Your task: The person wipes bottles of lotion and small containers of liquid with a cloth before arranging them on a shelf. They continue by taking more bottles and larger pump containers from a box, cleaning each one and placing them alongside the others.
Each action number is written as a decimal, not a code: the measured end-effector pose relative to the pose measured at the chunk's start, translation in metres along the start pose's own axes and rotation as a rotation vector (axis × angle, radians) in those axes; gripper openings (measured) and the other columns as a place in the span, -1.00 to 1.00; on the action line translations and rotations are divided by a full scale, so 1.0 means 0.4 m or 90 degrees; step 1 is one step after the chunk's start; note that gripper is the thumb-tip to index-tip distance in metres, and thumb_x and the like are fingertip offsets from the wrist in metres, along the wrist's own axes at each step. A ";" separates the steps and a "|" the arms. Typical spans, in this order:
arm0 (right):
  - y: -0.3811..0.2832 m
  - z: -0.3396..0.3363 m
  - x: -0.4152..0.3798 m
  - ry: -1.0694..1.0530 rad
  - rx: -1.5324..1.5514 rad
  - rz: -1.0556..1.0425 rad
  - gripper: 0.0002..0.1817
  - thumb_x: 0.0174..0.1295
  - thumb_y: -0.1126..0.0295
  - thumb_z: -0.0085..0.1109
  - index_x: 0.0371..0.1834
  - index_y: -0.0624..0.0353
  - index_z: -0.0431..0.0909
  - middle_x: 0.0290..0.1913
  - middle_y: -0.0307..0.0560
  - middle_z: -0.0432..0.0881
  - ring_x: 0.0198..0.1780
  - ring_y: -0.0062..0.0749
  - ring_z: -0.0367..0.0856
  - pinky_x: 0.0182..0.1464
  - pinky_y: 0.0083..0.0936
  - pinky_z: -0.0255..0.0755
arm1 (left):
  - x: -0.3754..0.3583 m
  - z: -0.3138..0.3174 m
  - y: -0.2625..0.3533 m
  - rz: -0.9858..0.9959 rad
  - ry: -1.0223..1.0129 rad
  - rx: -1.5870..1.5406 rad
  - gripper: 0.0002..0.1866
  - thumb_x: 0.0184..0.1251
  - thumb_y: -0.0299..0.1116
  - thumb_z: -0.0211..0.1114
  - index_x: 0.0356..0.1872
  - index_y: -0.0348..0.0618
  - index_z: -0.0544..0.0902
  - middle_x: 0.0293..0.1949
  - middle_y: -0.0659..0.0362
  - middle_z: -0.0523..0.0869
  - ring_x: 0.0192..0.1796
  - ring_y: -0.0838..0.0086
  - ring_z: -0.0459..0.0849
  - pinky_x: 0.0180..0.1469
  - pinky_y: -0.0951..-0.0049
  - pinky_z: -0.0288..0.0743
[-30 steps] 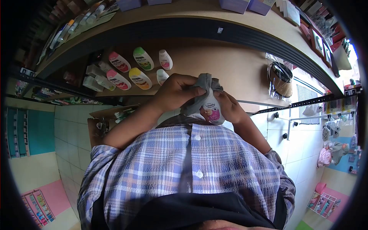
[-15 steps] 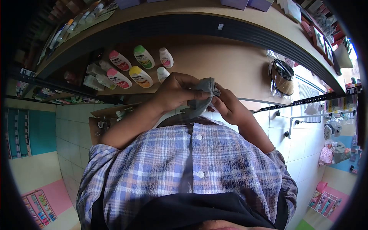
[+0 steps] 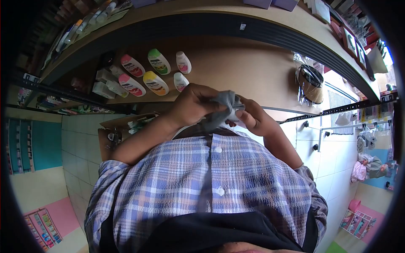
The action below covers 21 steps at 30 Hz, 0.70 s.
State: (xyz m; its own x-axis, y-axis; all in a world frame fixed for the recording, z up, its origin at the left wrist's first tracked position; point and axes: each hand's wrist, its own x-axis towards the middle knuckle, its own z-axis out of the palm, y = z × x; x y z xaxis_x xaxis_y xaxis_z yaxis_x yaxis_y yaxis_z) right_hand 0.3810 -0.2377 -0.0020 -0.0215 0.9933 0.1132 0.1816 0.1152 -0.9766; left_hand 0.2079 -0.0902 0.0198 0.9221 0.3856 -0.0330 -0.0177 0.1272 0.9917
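My left hand [image 3: 194, 103] is closed on a crumpled grey cloth [image 3: 228, 105] in front of my chest. From the other side, my right hand [image 3: 254, 118] pinches the cloth's edge. What lies inside the cloth, if anything, is hidden. Behind my left hand, on the wooden shelf [image 3: 240, 71], several bottles lie in two rows, among them a green-capped bottle [image 3: 159, 62], a yellow-capped bottle [image 3: 155, 83] and a small white bottle [image 3: 180, 82] nearest to that hand.
A clear-wrapped round item [image 3: 311, 84] lies at the shelf's right end. Small boxes [image 3: 102, 84] stand at its left. The upper shelf's dark edge [image 3: 202, 26] runs above. An open cardboard box [image 3: 103, 143] is below, left of my forearm.
The grey cloth has been bunched and turned between my hands, its raised upper tip now folded down. Both hands have shifted slightly and still hold it.
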 end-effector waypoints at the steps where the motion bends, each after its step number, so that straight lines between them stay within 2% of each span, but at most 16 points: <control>1: 0.000 -0.002 0.001 -0.021 0.005 -0.013 -0.27 0.38 -0.14 -0.18 0.03 0.53 0.37 -0.36 0.08 0.61 -0.30 -0.28 0.70 -0.20 -0.47 0.58 | 0.001 -0.002 -0.002 0.000 -0.001 0.000 -0.78 0.20 -0.49 0.44 -0.14 -0.33 0.71 -0.32 0.14 0.77 -0.27 0.59 0.72 -0.19 0.62 0.59; 2: 0.007 -0.008 0.001 -0.021 0.005 -0.011 -0.27 0.38 -0.14 -0.18 0.03 0.53 0.37 -0.36 0.08 0.61 -0.30 -0.28 0.70 -0.20 -0.47 0.58 | 0.003 -0.004 -0.005 0.004 -0.004 -0.009 -0.78 0.19 -0.48 0.45 -0.16 -0.33 0.71 -0.33 0.14 0.77 -0.29 0.58 0.72 -0.19 0.62 0.60; 4: 0.025 -0.022 0.001 -0.102 0.007 -0.002 -0.29 0.38 -0.11 -0.13 0.08 0.51 0.35 -0.31 0.08 0.61 -0.30 -0.31 0.68 -0.19 -0.47 0.57 | 0.005 -0.002 -0.004 0.007 -0.008 -0.018 -0.78 0.18 -0.48 0.46 -0.17 -0.32 0.72 -0.34 0.14 0.77 -0.30 0.58 0.72 -0.19 0.62 0.61; 7: 0.000 -0.014 0.010 -0.071 -0.006 0.009 -0.33 0.37 -0.08 -0.08 0.11 0.47 0.36 -0.27 0.06 0.61 -0.28 -0.35 0.65 -0.17 -0.48 0.56 | 0.001 0.013 -0.007 0.009 -0.008 0.013 -0.74 0.14 -0.45 0.49 -0.15 -0.32 0.71 -0.28 0.13 0.77 -0.25 0.54 0.73 -0.13 0.58 0.61; 9: 0.016 -0.007 0.003 -0.038 0.023 0.037 -0.34 0.37 -0.06 -0.07 0.13 0.44 0.36 -0.26 0.05 0.62 -0.28 -0.36 0.64 -0.16 -0.48 0.55 | 0.002 0.019 -0.028 0.169 0.001 0.219 -0.68 0.11 -0.45 0.51 -0.10 -0.30 0.70 -0.19 0.13 0.77 -0.16 0.50 0.73 -0.07 0.54 0.61; 10: 0.021 -0.003 -0.001 -0.007 0.052 0.064 -0.35 0.37 -0.05 -0.07 0.16 0.42 0.36 -0.26 0.04 0.62 -0.28 -0.37 0.63 -0.16 -0.48 0.54 | 0.002 0.018 -0.029 0.169 0.003 0.219 -0.68 0.11 -0.45 0.51 -0.10 -0.30 0.70 -0.19 0.13 0.77 -0.16 0.50 0.73 -0.07 0.54 0.61; 12: 0.008 0.003 -0.007 0.017 0.050 0.068 -0.40 0.38 0.02 -0.08 0.15 0.42 0.36 -0.25 0.04 0.62 -0.28 -0.38 0.63 -0.15 -0.48 0.53 | 0.002 0.014 -0.028 0.143 -0.021 0.141 -0.63 0.09 -0.48 0.51 -0.04 -0.28 0.69 -0.11 0.13 0.76 -0.08 0.48 0.72 -0.02 0.50 0.60; 14: 0.015 0.004 -0.008 0.044 0.047 0.075 -0.45 0.39 0.08 -0.10 0.15 0.41 0.36 -0.25 0.04 0.63 -0.29 -0.38 0.62 -0.14 -0.49 0.53 | 0.004 0.014 -0.039 0.122 -0.025 0.089 -0.62 0.10 -0.50 0.50 -0.02 -0.29 0.68 -0.11 0.12 0.76 -0.08 0.49 0.72 -0.01 0.51 0.60; 17: 0.045 0.004 -0.005 0.067 0.006 -0.028 -0.59 0.42 0.23 -0.21 0.10 0.38 0.39 -0.24 0.04 0.63 -0.30 -0.38 0.62 -0.15 -0.48 0.52 | 0.004 0.015 -0.039 0.069 -0.029 0.003 -0.63 0.13 -0.51 0.47 0.00 -0.30 0.67 -0.10 0.12 0.75 -0.09 0.52 0.71 0.00 0.53 0.59; 19: 0.041 0.003 -0.004 -0.051 0.338 0.038 -0.59 0.45 0.28 -0.38 0.02 0.34 0.42 -0.26 0.03 0.63 -0.31 -0.35 0.62 -0.18 -0.46 0.52 | 0.005 0.010 -0.048 0.036 -0.029 -0.031 -0.65 0.17 -0.50 0.45 0.00 -0.31 0.67 -0.09 0.12 0.75 -0.10 0.54 0.71 -0.01 0.54 0.58; 20: 0.046 0.005 0.002 -0.051 0.338 0.038 -0.59 0.45 0.28 -0.38 0.02 0.34 0.42 -0.26 0.03 0.63 -0.31 -0.35 0.62 -0.18 -0.46 0.52 | 0.010 0.001 -0.068 -0.012 0.010 -0.112 -0.68 0.25 -0.45 0.39 0.01 -0.31 0.66 -0.10 0.13 0.74 -0.12 0.56 0.70 -0.02 0.55 0.57; 21: 0.053 0.009 0.012 -0.070 0.367 0.013 -0.50 0.47 0.17 -0.47 0.02 0.34 0.42 -0.29 0.08 0.63 -0.36 -0.28 0.63 -0.23 -0.42 0.54 | 0.014 -0.005 -0.086 -0.060 0.049 -0.194 -0.71 0.32 -0.41 0.34 0.02 -0.31 0.65 -0.11 0.14 0.73 -0.13 0.58 0.69 -0.04 0.56 0.56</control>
State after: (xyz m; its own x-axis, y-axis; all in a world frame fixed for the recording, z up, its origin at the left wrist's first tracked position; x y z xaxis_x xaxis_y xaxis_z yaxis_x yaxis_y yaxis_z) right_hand 0.3812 -0.2304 -0.0228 -0.1315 0.9858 0.1041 -0.3809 0.0467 -0.9234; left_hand 0.2128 -0.0905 -0.0150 0.8937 0.4250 -0.1437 -0.0589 0.4287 0.9015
